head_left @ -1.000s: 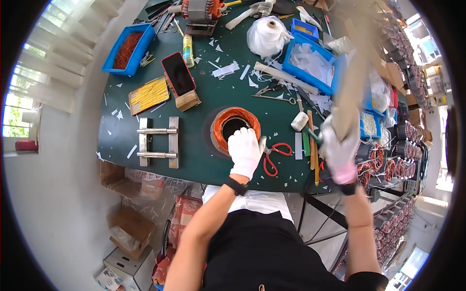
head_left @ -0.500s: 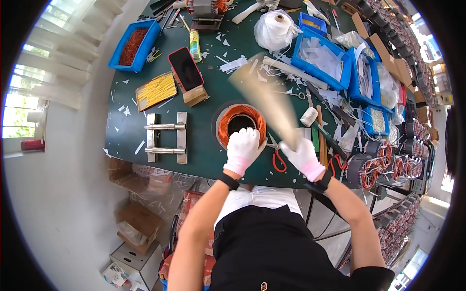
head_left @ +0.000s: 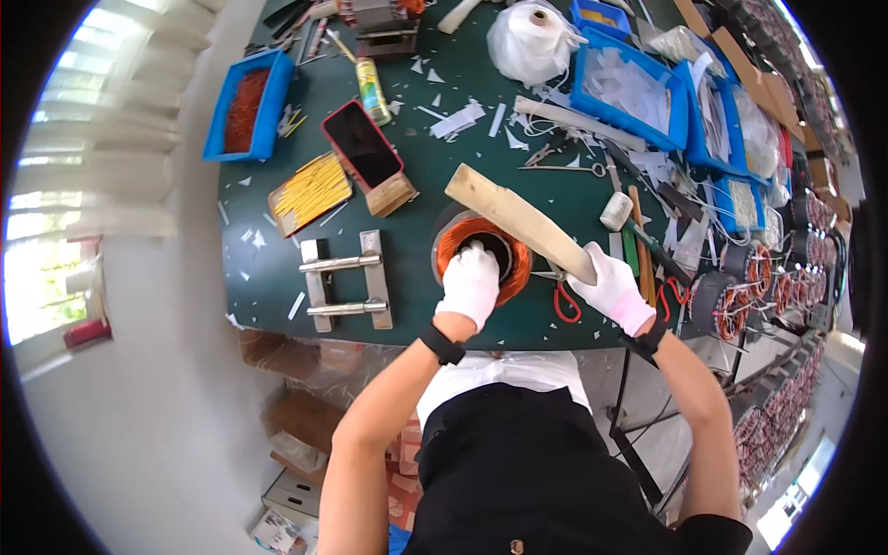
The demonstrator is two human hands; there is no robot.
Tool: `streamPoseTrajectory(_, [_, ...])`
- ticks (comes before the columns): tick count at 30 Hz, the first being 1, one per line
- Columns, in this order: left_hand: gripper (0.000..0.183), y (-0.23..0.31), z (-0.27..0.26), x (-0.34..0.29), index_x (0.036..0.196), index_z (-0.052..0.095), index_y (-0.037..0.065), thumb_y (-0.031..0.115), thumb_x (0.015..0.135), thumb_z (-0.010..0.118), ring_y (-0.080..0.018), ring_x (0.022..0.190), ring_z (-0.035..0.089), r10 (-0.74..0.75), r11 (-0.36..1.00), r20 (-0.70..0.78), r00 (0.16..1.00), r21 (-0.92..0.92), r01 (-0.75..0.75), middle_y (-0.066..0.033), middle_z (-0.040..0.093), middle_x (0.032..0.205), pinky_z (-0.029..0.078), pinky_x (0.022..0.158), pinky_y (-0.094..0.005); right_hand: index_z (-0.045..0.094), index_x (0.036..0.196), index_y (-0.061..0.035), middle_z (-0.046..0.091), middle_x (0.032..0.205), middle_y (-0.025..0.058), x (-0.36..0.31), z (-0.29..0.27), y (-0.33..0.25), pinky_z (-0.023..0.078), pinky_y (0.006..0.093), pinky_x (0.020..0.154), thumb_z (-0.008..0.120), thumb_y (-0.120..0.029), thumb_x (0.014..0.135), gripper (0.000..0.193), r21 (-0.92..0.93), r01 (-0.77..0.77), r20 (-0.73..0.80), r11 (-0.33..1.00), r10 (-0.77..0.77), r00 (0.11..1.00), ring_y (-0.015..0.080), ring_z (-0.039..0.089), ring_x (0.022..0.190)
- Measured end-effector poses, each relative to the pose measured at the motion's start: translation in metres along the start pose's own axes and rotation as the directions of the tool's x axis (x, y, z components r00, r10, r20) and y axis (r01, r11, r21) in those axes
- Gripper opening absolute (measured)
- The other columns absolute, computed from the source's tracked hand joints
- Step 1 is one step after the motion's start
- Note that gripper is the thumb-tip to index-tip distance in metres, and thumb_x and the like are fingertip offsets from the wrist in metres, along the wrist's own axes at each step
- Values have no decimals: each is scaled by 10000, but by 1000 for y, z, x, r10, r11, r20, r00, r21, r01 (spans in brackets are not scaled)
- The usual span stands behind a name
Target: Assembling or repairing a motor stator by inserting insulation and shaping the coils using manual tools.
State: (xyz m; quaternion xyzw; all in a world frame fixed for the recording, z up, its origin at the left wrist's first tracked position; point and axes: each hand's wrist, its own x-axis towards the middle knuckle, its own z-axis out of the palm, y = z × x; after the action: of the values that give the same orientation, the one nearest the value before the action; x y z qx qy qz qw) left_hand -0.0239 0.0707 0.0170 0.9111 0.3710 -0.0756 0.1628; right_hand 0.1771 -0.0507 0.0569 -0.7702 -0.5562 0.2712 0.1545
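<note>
A motor stator with a ring of copper windings stands on the green workbench. My gloved left hand is closed over its near left rim, fingertips reaching into the dark bore; whether they hold anything is hidden. In my gloved right hand is the near end of a pale wooden beater, a long flat bat. Its far part slants up and left, over the upper right edge of the windings; I cannot tell whether it touches them. Scissors with red handles lie between the stator and my right hand.
To the left are a metal two-bar stand, a tray of yellow strips and a phone on a wooden block. Blue bins, a white mallet and a plastic-wrapped roll lie right. Paper scraps litter the bench.
The beater, blurred and more upright earlier, has swung down to the left over the windings and is sharp now. My left hand has stayed at the stator. The whole view has shifted slightly.
</note>
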Motion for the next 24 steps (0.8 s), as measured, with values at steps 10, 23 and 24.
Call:
streamPoseTrajectory(10, [245,-23,-18,19,1027,576,16,87,799,520,-372,858,592,208,911,272,939,-404,-85,-215,548,1061,474,784,-442,514,1075,-54,632,800,205,-23,51,50,490,448,691,673,-410,740,514,-12,-542,-79,840,540,838,382,620,779])
streamPoseTrajectory(23, [151,-30,-8,15,809,623,47,82,806,476,-315,759,627,256,955,301,919,-225,-193,-184,609,818,511,680,-426,594,923,-79,556,927,128,-33,115,42,440,421,806,560,-99,778,150,209,-121,-284,970,179,942,313,553,884])
streamPoseTrajectory(24, [185,-36,3,30,879,629,44,77,812,460,-330,817,618,202,970,453,868,-218,-112,-189,613,888,502,713,-437,589,941,-71,557,928,128,-28,101,55,434,420,815,543,-88,790,159,70,-153,-280,986,167,945,306,549,889])
